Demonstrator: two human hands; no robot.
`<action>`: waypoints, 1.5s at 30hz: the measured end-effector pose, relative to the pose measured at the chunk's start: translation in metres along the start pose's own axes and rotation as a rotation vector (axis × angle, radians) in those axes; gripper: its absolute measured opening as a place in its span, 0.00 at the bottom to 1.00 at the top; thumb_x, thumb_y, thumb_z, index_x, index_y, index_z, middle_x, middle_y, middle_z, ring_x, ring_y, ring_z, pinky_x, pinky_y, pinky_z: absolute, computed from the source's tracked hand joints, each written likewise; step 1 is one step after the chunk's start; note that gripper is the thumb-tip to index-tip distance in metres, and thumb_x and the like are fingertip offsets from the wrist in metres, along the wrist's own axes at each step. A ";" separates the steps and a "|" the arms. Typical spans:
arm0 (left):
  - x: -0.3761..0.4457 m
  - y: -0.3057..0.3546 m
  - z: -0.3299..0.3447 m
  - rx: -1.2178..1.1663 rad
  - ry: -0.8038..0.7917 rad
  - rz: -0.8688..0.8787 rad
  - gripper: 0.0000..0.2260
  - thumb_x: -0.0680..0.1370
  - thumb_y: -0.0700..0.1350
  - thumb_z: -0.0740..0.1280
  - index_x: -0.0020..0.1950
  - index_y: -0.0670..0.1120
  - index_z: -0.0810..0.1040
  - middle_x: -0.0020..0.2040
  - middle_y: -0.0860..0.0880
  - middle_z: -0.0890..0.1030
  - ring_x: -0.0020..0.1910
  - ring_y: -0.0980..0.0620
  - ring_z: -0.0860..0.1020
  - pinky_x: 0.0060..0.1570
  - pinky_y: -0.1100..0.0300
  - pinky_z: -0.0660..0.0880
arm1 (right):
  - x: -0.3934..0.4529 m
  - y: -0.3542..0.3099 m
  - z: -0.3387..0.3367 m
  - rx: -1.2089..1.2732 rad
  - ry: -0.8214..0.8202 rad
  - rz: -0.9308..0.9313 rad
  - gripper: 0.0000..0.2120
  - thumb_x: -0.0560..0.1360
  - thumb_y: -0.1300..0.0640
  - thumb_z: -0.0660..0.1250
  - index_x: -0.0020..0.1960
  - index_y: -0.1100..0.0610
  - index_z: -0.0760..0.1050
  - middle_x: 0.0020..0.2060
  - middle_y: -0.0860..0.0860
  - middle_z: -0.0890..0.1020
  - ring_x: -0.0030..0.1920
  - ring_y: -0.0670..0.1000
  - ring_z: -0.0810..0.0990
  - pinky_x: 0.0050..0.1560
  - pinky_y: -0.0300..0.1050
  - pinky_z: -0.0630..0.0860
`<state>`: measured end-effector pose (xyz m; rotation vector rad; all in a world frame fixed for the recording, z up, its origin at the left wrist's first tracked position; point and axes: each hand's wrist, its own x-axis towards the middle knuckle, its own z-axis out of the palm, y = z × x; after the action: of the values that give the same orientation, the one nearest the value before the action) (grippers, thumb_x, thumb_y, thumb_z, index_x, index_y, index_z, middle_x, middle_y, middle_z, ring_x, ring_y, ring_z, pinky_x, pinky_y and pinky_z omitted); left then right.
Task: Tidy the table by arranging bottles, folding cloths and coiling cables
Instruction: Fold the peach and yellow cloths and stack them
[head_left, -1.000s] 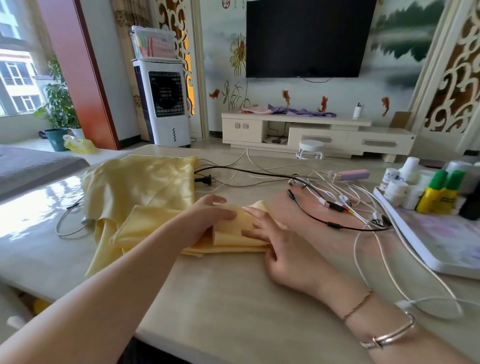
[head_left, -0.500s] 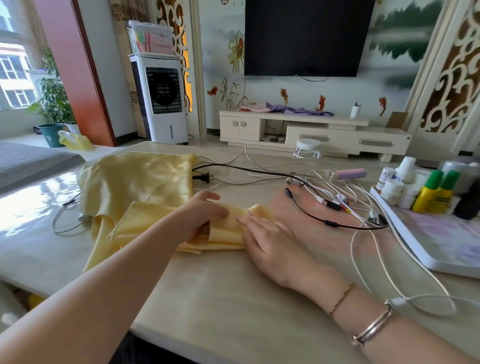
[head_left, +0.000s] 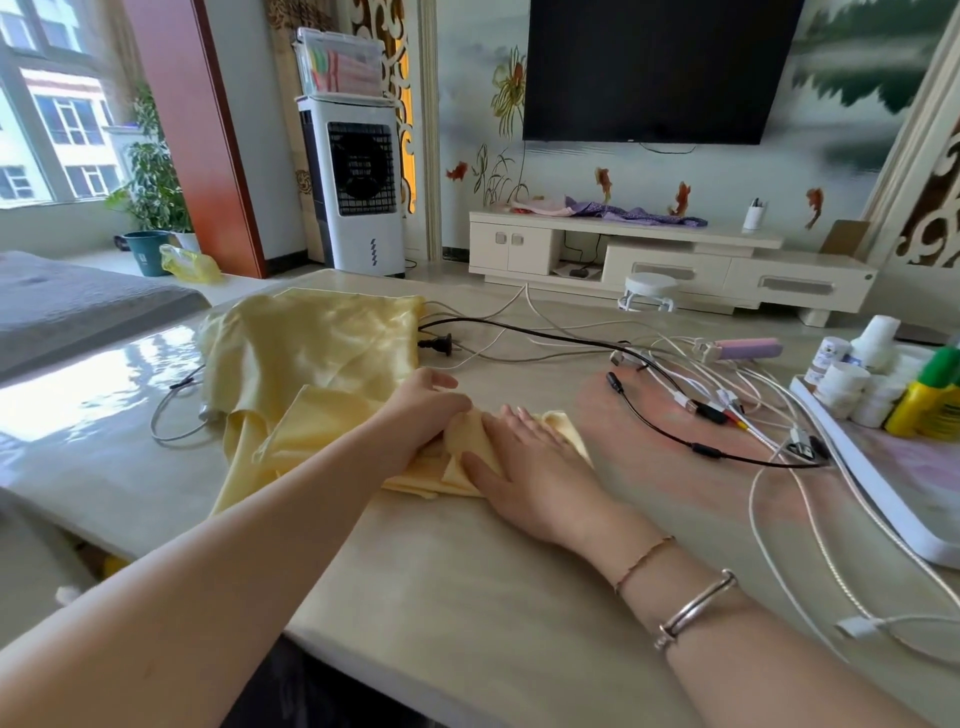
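A yellow cloth (head_left: 311, 358) lies spread on the beige table (head_left: 467, 582), its near right part folded into a thick strip. My left hand (head_left: 421, 410) grips the folded strip from the left, fingers curled around the fabric. My right hand (head_left: 530, 462) lies flat on the strip's right end, fingers straight, pressing it down. A tangle of white and black cables (head_left: 691, 400) spreads to the right of the cloth. Bottles (head_left: 930, 395), green-capped yellow ones and small white ones, stand on a white tray (head_left: 893, 493) at the right edge.
A black plug (head_left: 436, 344) lies just behind the cloth. A thin grey cable loop (head_left: 171, 415) sits left of the cloth. A pink power bank (head_left: 748, 349) rests among the cables. White cords (head_left: 810, 582) trail toward the near right edge.
My right hand slid left over the folded strip toward my left hand, covering more of it. My left hand curled tighter on the cloth.
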<state>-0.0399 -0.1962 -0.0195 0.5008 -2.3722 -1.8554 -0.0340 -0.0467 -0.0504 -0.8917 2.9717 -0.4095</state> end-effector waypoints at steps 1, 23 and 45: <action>-0.001 0.001 -0.003 0.074 0.055 0.045 0.15 0.75 0.41 0.67 0.61 0.46 0.72 0.51 0.47 0.78 0.47 0.47 0.79 0.46 0.54 0.78 | 0.000 -0.001 0.000 -0.022 -0.011 0.003 0.31 0.80 0.37 0.47 0.78 0.50 0.49 0.78 0.52 0.47 0.78 0.49 0.42 0.77 0.49 0.42; -0.056 0.004 -0.095 0.365 0.354 -0.017 0.23 0.72 0.43 0.72 0.65 0.43 0.70 0.56 0.45 0.73 0.51 0.48 0.72 0.50 0.57 0.70 | -0.003 -0.013 -0.003 -0.064 -0.052 0.086 0.38 0.73 0.26 0.44 0.78 0.43 0.45 0.78 0.51 0.43 0.78 0.52 0.40 0.76 0.53 0.40; -0.058 -0.005 0.016 0.159 -0.116 0.586 0.09 0.76 0.38 0.68 0.54 0.48 0.78 0.47 0.52 0.81 0.49 0.55 0.79 0.51 0.63 0.73 | -0.013 0.045 -0.052 0.845 0.366 0.402 0.21 0.78 0.41 0.58 0.55 0.58 0.74 0.44 0.52 0.79 0.44 0.51 0.78 0.40 0.43 0.71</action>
<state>0.0114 -0.1647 -0.0208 -0.2821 -2.3903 -1.4688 -0.0519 0.0091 -0.0122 -0.1325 2.6582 -1.7448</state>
